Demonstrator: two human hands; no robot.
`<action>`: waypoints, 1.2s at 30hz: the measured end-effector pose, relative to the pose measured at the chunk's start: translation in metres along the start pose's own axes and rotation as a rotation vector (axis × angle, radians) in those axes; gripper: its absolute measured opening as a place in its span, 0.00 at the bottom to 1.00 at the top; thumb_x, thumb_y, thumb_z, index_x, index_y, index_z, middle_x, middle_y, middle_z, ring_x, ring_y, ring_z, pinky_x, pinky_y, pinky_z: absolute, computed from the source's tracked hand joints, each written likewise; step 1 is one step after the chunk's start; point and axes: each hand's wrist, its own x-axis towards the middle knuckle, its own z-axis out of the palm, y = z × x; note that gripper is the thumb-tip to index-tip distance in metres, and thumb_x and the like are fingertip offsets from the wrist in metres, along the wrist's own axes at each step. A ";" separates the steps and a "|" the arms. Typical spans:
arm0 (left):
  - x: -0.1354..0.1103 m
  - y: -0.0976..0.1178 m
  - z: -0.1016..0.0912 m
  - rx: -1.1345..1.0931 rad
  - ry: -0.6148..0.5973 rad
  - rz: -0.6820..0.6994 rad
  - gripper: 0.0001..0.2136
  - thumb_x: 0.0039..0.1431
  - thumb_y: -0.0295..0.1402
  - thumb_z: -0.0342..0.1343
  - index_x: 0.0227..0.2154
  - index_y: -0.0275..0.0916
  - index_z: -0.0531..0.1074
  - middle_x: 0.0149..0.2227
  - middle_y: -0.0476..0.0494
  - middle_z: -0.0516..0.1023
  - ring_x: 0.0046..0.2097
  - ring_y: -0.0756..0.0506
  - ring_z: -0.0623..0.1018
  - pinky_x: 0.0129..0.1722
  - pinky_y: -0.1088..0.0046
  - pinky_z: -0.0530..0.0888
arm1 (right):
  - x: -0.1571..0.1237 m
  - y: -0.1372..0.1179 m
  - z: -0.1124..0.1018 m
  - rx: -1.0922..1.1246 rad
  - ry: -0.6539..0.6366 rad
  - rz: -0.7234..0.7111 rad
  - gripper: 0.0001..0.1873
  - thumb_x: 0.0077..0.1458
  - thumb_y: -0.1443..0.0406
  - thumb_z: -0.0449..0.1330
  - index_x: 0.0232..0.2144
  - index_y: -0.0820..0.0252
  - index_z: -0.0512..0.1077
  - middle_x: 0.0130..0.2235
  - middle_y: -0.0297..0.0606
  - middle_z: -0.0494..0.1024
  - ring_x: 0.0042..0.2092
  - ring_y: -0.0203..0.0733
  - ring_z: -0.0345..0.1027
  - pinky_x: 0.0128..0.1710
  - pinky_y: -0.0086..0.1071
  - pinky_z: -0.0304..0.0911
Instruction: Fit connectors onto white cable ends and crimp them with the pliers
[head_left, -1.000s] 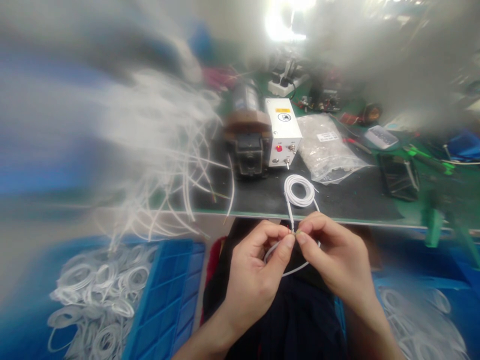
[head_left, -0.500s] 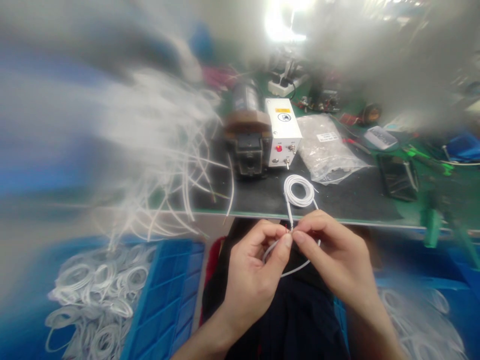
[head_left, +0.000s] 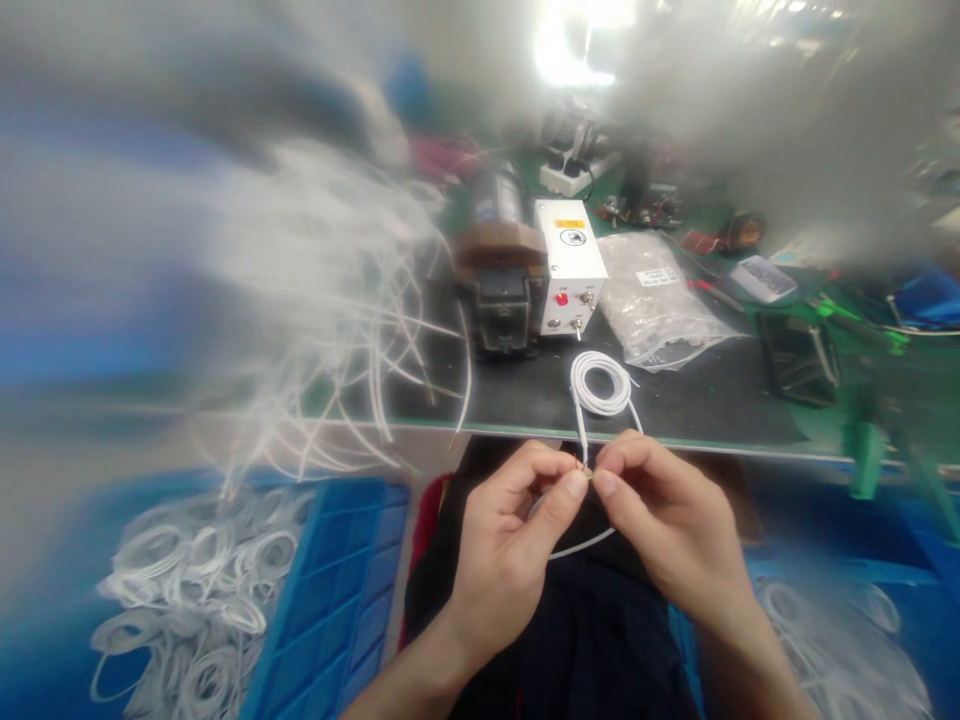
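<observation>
A coiled white cable (head_left: 601, 384) lies at the table's front edge, and one end runs down between my hands. My left hand (head_left: 517, 540) pinches the cable's end, where thin wires, one of them reddish, stick out. Close beside it, the thumb and forefinger of my right hand (head_left: 660, 510) are pressed together on a thin wire at the same end. My fingertips partly hide the wires. A loop of the cable hangs below both hands over dark clothing.
Behind the coil stand a white control box (head_left: 571, 268) and a dark machine (head_left: 501, 290). A clear plastic bag (head_left: 660, 300) lies to their right. Many loose white cables (head_left: 352, 300) hang over the left edge. Blue crates (head_left: 330, 590) with coiled cables flank me.
My right hand has drawn slightly to the right, leaving a small gap between the two hands' fingertips. My left hand stays pinched on the cable end.
</observation>
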 end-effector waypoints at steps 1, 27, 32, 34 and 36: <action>0.001 0.000 -0.002 0.014 -0.009 -0.005 0.07 0.74 0.34 0.61 0.39 0.40 0.80 0.37 0.47 0.76 0.38 0.47 0.74 0.39 0.72 0.70 | 0.001 0.000 -0.002 -0.020 -0.015 0.002 0.08 0.68 0.69 0.63 0.34 0.55 0.74 0.32 0.29 0.74 0.31 0.35 0.67 0.31 0.27 0.63; 0.013 0.009 -0.013 0.293 -0.164 0.087 0.05 0.71 0.28 0.61 0.37 0.40 0.81 0.37 0.45 0.79 0.37 0.48 0.78 0.31 0.77 0.71 | 0.015 0.000 -0.025 -0.026 -0.220 0.006 0.08 0.68 0.61 0.69 0.48 0.52 0.79 0.39 0.34 0.80 0.37 0.40 0.74 0.36 0.31 0.69; 0.013 0.011 -0.011 0.404 -0.120 0.189 0.05 0.71 0.27 0.61 0.37 0.40 0.80 0.34 0.47 0.78 0.33 0.50 0.77 0.30 0.77 0.70 | 0.011 -0.002 -0.019 -0.083 -0.154 -0.008 0.06 0.72 0.63 0.64 0.38 0.54 0.77 0.35 0.32 0.78 0.35 0.38 0.71 0.36 0.30 0.66; 0.013 0.010 -0.011 0.450 -0.091 0.231 0.05 0.70 0.27 0.62 0.37 0.40 0.80 0.34 0.48 0.79 0.33 0.50 0.76 0.32 0.76 0.71 | 0.008 -0.002 -0.017 -0.080 -0.127 0.022 0.06 0.72 0.63 0.63 0.38 0.54 0.76 0.34 0.31 0.77 0.34 0.37 0.70 0.35 0.29 0.65; 0.012 0.008 -0.010 0.493 -0.059 0.275 0.04 0.69 0.26 0.63 0.38 0.40 0.82 0.34 0.48 0.80 0.33 0.50 0.76 0.34 0.75 0.72 | 0.004 -0.001 -0.014 -0.088 -0.099 0.047 0.07 0.73 0.63 0.62 0.38 0.54 0.76 0.32 0.30 0.77 0.32 0.36 0.70 0.33 0.29 0.64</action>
